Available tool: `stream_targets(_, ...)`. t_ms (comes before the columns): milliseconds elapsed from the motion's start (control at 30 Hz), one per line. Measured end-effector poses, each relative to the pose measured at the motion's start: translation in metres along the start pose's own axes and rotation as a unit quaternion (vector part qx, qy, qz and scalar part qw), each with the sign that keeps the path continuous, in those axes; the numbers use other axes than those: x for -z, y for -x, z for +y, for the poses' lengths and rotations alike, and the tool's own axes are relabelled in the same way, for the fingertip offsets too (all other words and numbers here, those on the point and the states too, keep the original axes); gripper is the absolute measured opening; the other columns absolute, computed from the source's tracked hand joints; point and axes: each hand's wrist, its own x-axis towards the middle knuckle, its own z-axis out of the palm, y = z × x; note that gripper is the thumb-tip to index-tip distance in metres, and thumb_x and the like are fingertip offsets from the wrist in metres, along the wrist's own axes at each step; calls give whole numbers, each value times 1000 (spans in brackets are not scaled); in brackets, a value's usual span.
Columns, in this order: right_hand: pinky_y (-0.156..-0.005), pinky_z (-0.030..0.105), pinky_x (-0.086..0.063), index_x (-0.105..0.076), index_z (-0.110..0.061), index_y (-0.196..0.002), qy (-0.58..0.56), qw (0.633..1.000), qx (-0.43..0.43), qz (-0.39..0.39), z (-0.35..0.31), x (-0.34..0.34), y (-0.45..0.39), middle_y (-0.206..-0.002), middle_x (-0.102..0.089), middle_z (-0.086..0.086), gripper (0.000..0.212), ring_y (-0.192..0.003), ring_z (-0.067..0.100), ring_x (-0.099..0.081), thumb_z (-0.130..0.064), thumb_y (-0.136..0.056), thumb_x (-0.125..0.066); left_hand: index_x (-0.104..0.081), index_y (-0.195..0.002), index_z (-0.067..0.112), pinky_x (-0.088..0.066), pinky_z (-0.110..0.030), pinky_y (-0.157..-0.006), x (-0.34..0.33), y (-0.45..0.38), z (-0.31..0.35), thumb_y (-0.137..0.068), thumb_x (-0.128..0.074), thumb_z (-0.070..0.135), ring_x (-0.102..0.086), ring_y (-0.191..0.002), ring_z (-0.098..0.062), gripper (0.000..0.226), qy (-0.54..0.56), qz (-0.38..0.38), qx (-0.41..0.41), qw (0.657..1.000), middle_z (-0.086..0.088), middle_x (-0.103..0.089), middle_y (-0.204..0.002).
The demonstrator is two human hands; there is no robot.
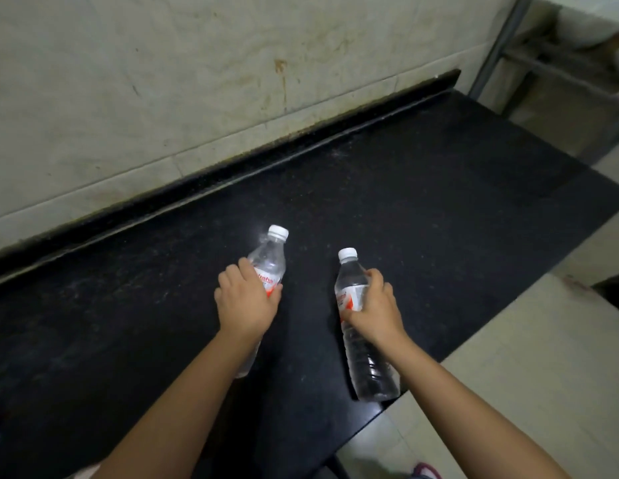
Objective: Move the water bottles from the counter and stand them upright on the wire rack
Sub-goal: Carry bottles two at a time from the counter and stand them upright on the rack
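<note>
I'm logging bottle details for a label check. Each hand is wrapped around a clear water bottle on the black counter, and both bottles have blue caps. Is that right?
Not quite: the caps are white, not blue, as the head view shows. The rest holds: the left hand grips one clear bottle and the right hand grips the other bottle on the black counter.

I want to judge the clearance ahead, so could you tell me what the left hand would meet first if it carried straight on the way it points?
Probably the wall behind the counter. The left hand grips a bottle; the counter ahead looks bare.
</note>
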Motion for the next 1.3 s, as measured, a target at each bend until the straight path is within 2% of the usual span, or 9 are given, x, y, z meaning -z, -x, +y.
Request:
stream_targets(167,-86,40,-45,-30,-12,-128,-5,998,30,59,31,69,-7,-123,-44,17,65,-112,36,-48,-18,-75,-67,-21,-139,-2,-35,-40,-99,8,20,106,-89,-52,41,-37,-120,-33,73,36,28,-87,995,-19,-38,-131)
stream_targets(367,-72,30,-40,-38,-17,-119,-22,980,91,173,97,209,-22,-116,-50,10,59,-104,30,-53,-20,-70,-71,-18,-139,0,-32,-38,-101,22,52,261,-89,-52,42,-33,-122,-32,74,87,70,-151,982,-17,-35,-132)
stream_targets(533,-82,33,-42,-38,-16,-127,-16,950,160,269,161,350,-29,-120,-50,12,67,-112,30,-48,-19,-68,-72,-21,-138,-2,-34,-39,-100,30,85,398,-88,-54,43,-35,-121,-33,75,124,112,-175,970,-19,-38,-131)
stream_targets(667,-88,37,-44,-36,-18,-127,-24,926,194,322,201,449,-36,-122,-48,11,67,-112,27,-47,-19,-70,-72,-24,-137,-5,-32,-41,-102,44,100,488,-86,-58,40,-34,-122,-35,75,176,142,-201,953,-23,-38,-132)
stream_targets(800,-84,29,-40,-34,-17,-132,3,913,218,344,230,524,-53,-123,-47,11,72,-114,28,-47,-19,-70,-72,-25,-137,-6,-29,-41,-103,59,103,557,-85,-59,39,-34,-122,-36,76,209,184,-244,929,-24,-38,-131)
stream_targets(1000,-84,31,-41,-36,-14,-130,7,878,241,415,236,611,-103,-124,-47,14,71,-114,31,-47,-19,-69,-73,-31,-132,-8,-32,-43,-98,80,72,657,-85,-60,39,-38,-115,-37,73,219,258,-283,897,-27,-42,-125)
stream_targets(1167,-90,33,-40,-30,-11,-136,26,838,300,454,224,674,-176,-124,-45,17,69,-115,30,-44,-22,-78,-66,-26,-135,-8,-29,-42,-99,85,19,747,-86,-57,42,-36,-117,-38,77,223,295,-277,887,-27,-39,-129)
stream_targets(1300,-94,38,-40,-24,-3,-140,46,815,320,481,203,722,-248,-126,-44,22,72,-116,35,-42,-25,-83,-62,-30,-131,-9,-31,-43,-98,95,-41,817,-85,-59,41,-37,-117,-39,74,245,314,-266,878,-28,-41,-128)
